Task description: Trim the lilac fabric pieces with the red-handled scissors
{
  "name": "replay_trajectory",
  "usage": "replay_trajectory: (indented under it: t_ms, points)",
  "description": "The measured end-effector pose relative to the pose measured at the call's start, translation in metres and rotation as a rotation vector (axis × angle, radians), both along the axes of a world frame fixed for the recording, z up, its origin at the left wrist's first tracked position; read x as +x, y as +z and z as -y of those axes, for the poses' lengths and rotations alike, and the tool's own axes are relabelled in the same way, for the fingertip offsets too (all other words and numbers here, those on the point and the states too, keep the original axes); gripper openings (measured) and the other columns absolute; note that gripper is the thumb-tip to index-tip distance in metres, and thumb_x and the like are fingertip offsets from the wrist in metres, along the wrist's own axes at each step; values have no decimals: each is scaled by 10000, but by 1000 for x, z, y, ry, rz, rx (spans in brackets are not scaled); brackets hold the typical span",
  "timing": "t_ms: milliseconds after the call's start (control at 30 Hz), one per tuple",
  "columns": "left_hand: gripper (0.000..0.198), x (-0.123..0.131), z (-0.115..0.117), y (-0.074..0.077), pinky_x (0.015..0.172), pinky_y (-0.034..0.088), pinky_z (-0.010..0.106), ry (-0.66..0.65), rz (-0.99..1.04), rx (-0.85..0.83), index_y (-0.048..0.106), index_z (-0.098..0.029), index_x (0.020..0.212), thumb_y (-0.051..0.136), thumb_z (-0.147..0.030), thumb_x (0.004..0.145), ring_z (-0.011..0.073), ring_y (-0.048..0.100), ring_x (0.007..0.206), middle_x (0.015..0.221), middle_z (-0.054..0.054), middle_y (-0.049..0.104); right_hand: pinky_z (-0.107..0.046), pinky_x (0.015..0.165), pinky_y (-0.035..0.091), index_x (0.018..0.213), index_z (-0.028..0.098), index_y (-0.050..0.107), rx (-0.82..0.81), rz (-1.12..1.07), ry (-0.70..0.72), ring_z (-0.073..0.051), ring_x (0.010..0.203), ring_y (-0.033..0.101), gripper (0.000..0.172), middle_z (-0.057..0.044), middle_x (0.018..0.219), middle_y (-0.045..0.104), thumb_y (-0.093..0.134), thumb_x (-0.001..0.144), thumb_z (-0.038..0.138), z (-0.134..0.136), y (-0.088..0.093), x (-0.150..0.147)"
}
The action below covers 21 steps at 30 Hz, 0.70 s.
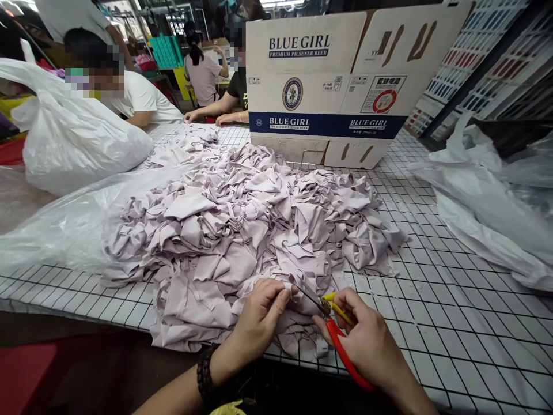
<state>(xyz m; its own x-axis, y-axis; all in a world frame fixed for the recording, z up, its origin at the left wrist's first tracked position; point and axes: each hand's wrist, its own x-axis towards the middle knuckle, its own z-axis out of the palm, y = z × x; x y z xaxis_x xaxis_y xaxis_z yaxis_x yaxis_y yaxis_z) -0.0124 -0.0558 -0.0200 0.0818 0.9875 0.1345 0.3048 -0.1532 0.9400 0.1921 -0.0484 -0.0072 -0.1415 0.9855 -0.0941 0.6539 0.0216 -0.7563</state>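
Observation:
A large heap of pale pinkish-grey fabric pieces [216, 230] covers the middle of the table. At the heap's near edge, my left hand [263, 314] pinches a piece of this fabric between thumb and fingers. My right hand [360, 334] is wrapped round a pair of scissors [341, 340] with one red and one yellow handle. The blades point left, their tips close to my left fingertips. How far the blades are apart is hard to make out.
A white and blue cardboard box [319, 86] stands behind the heap. Plastic bags lie left [82, 138] and right [488, 196] on the checked tablecloth [432, 300]. Across the table, a person in white [142, 98] leans in, and another person's forearms [224, 112] rest near the box.

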Motion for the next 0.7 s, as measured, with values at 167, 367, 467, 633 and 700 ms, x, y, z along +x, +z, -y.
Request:
replay_trajectory:
  t_ms: [167, 367, 467, 633, 700]
  points:
    - [258, 3, 0, 4, 731, 424, 268, -26, -28, 36, 620, -167, 829, 457, -313, 965, 163, 541, 762, 777, 41, 598, -240, 448, 365, 714, 275, 356, 143, 209, 40, -136, 457, 424, 348, 90, 521, 417, 661, 724, 441, -2, 13, -2]
    - [253, 4, 1, 3, 728, 445, 268, -26, 14, 50, 690, -161, 863, 484, -285, 940, 171, 576, 777, 810, 64, 648, -228, 463, 369, 673, 255, 384, -113, -56, 25, -122, 478, 454, 369, 88, 534, 453, 732, 673, 378, -8, 9, -3]
    - [247, 6, 1, 4, 738, 460, 264, -9, 102, 18, 727, -163, 910, 508, -275, 929, 174, 611, 810, 857, 76, 679, -217, 482, 397, 706, 240, 420, -271, -466, -42, -104, 503, 466, 394, 82, 582, 494, 786, 653, 375, -11, 2, -12]
    - [296, 9, -1, 6, 741, 465, 273, 61, 162, -22, 751, -154, 795, 544, -327, 915, 176, 589, 803, 825, 74, 631, -248, 597, 504, 888, 235, 507, -150, -779, -108, -107, 591, 550, 399, 30, 782, 616, 815, 664, 354, -8, -4, -41]
    - [318, 9, -3, 7, 784, 467, 283, 94, 200, -39, 753, -155, 770, 550, -351, 915, 180, 582, 839, 845, 73, 609, -232, 571, 504, 921, 240, 515, 4, -733, -161, -103, 582, 534, 371, 30, 779, 603, 797, 699, 332, -5, -7, -51]
